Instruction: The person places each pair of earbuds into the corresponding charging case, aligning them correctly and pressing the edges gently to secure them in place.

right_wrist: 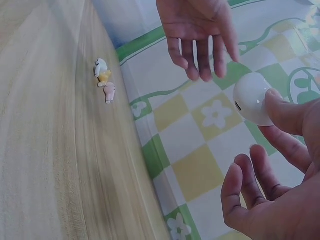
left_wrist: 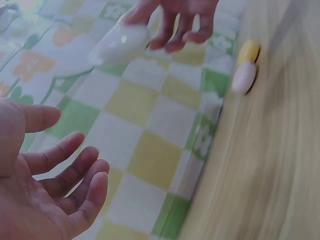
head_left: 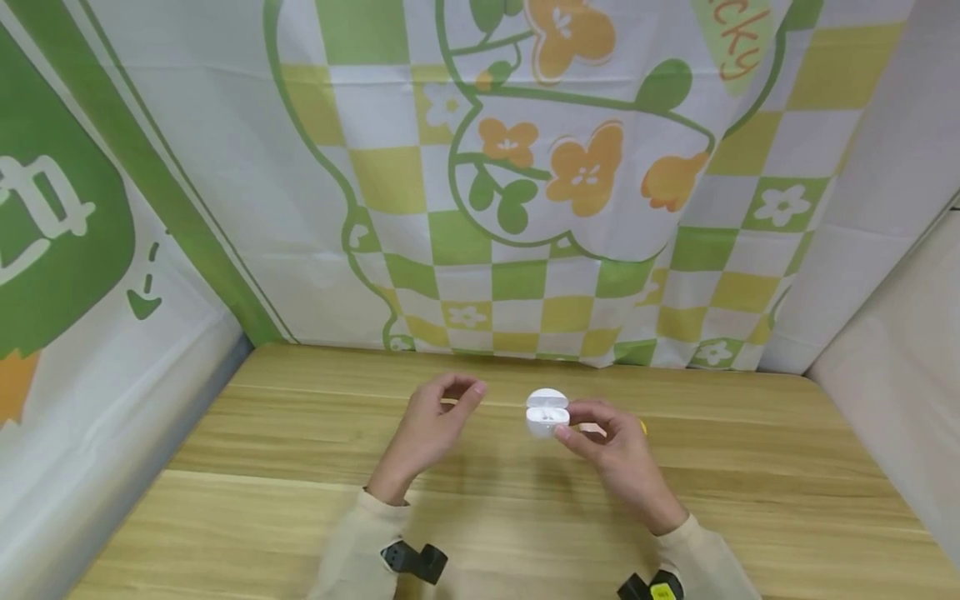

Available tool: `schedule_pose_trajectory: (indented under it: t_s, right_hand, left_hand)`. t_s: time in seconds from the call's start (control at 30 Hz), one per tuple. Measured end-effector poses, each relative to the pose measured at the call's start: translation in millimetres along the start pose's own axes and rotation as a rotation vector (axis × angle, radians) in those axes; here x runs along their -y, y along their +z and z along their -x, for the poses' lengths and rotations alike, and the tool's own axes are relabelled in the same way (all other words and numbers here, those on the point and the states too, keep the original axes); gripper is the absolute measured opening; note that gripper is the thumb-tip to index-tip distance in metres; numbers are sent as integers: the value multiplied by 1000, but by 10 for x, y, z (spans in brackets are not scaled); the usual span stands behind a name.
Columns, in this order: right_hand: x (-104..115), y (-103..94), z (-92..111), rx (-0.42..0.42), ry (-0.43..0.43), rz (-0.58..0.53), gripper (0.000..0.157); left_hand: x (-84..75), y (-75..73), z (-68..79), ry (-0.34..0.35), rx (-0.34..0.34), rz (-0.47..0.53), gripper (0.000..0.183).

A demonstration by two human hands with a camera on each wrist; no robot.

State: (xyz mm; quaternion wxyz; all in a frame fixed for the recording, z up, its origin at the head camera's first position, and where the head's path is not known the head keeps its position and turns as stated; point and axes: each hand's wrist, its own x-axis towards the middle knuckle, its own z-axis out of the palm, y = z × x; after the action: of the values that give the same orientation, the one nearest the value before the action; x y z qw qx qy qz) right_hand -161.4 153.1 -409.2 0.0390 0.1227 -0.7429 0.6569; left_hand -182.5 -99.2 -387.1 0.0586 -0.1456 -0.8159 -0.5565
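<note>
My right hand (head_left: 622,454) pinches a small rounded white earbud case (head_left: 546,423) between thumb and fingers, above the table. In the head view the case's lid (head_left: 547,397) stands raised; what lies inside is too small to make out. The right wrist view shows the case's smooth white shell (right_wrist: 252,99) between thumb and index finger, the other fingers loosely bent. To the left of the case, apart from it, my left hand (head_left: 431,425) hovers with relaxed fingers and holds nothing. Its palm faces up in the left wrist view.
Small white (right_wrist: 100,66), yellow (right_wrist: 104,77) and pink (right_wrist: 109,93) pieces lie close together on the wooden table (head_left: 262,442), partly behind my right hand in the head view. A checked, flowered cloth (head_left: 517,292) hangs along the table's back edge.
</note>
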Motion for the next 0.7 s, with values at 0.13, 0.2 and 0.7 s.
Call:
schedule_pose_trajectory:
  t_s: [0.13, 0.2, 0.7]
  right_hand:
    - [-15, -24, -12, -19, 0, -4, 22]
    - [-17, -32, -14, -30, 10, -5, 23]
    - [8, -56, -16, -42, -8, -7, 25]
  left_hand:
    - [52, -115, -7, -16, -13, -44, 28]
    - [82, -164, -10, -16, -10, -64, 26]
    - [446, -534, 108, -181, 35, -507, 23]
